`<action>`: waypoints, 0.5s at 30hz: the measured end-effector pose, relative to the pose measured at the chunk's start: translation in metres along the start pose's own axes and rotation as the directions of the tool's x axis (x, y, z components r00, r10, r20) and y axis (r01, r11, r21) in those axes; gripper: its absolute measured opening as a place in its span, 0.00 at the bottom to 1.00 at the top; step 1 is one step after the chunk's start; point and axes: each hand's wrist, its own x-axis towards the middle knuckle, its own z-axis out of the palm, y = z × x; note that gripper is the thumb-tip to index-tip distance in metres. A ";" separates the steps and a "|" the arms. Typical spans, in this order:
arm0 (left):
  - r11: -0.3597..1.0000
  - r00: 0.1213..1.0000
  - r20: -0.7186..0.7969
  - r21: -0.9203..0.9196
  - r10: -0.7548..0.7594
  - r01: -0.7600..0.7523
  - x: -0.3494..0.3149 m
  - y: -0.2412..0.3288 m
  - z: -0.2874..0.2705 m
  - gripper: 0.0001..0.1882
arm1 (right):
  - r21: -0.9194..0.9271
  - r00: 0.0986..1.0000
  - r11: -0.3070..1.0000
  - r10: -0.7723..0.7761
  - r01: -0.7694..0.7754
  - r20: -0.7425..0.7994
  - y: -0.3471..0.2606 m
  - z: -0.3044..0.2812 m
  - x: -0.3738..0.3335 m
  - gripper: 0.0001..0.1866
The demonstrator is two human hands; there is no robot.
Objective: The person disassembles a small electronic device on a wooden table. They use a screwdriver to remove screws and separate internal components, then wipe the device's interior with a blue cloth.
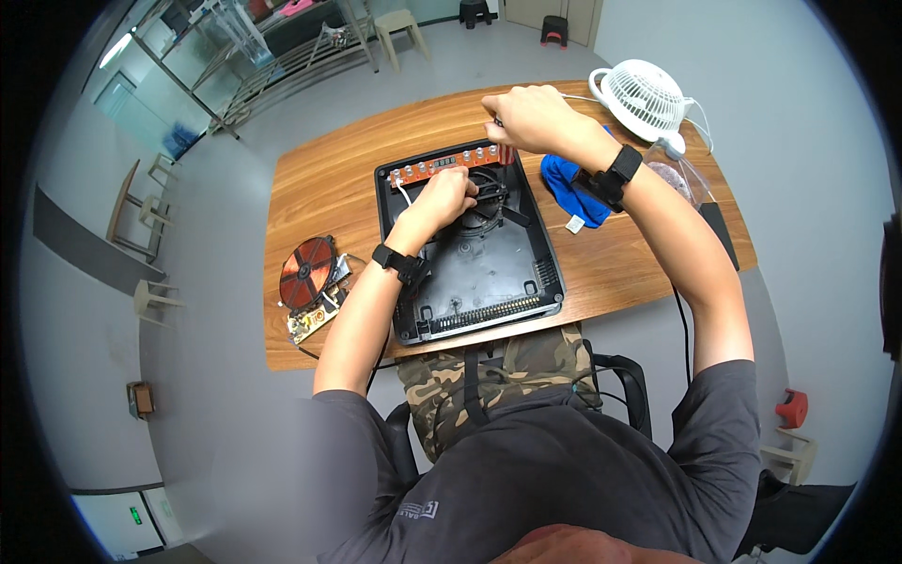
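A black plastic appliance housing (470, 268) lies open on the wooden table in front of me. Along its far edge runs a narrow orange-red circuit board (413, 176) with round silver buttons and a small dark display. My left hand (445, 199) reaches into the housing, fingers curled together beside the black cooling fan (487, 211); what they pinch, if anything, is hidden. Above the board's right end, my right hand (534, 119) is closed in a fist, with a small dark bit showing at its fingers. I cannot make out what it holds.
A copper coil (308, 273) with a small circuit board (315, 324) lies left of the housing. To the right are a blue cloth (573, 193), a white fan (644, 99) and a clear plastic piece (691, 174). The wooden table (329, 169) has a near edge by my lap.
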 end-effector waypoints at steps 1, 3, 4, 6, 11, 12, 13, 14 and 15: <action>1.000 1.000 -0.005 0.001 0.002 -0.002 -0.001 -0.001 0.000 0.12 | 0.043 1.000 0.999 -0.022 0.022 0.003 0.000 -0.001 -0.001 0.15; 1.000 1.000 -0.004 -0.008 0.001 -0.001 0.000 -0.001 0.001 0.12 | 0.127 0.998 0.990 -0.063 0.062 0.009 0.003 -0.001 -0.004 0.13; 1.000 1.000 -0.003 -0.013 0.003 -0.003 0.000 0.001 0.000 0.12 | 0.201 0.995 0.976 -0.092 0.082 0.041 0.007 0.000 -0.004 0.13; 1.000 1.000 0.010 -0.013 -0.014 0.014 0.001 0.005 -0.002 0.12 | 0.310 0.985 0.944 -0.150 0.116 0.089 0.009 0.002 -0.002 0.12; 0.999 0.999 0.013 -0.016 -0.031 0.031 -0.001 0.011 -0.007 0.12 | 0.357 0.988 0.926 0.086 -0.127 0.129 -0.002 0.007 0.006 0.15; 1.000 1.000 0.013 -0.013 -0.027 0.027 -0.001 0.011 -0.007 0.12 | 0.440 0.995 0.893 0.092 -0.094 0.027 -0.001 0.014 0.006 0.17; 1.000 1.000 0.013 -0.010 -0.023 0.024 -0.001 0.010 -0.007 0.12 | 0.422 0.996 0.905 0.073 -0.047 -0.046 0.001 0.020 0.005 0.17; 1.000 1.000 0.007 -0.004 -0.002 0.002 0.000 0.009 -0.007 0.12 | 0.401 0.992 0.916 0.053 -0.002 -0.117 0.003 0.026 0.005 0.18; 1.000 1.000 0.001 0.001 0.017 -0.017 -0.001 0.008 -0.006 0.13 | 0.378 0.982 0.925 0.029 0.044 -0.186 0.001 0.025 0.004 0.19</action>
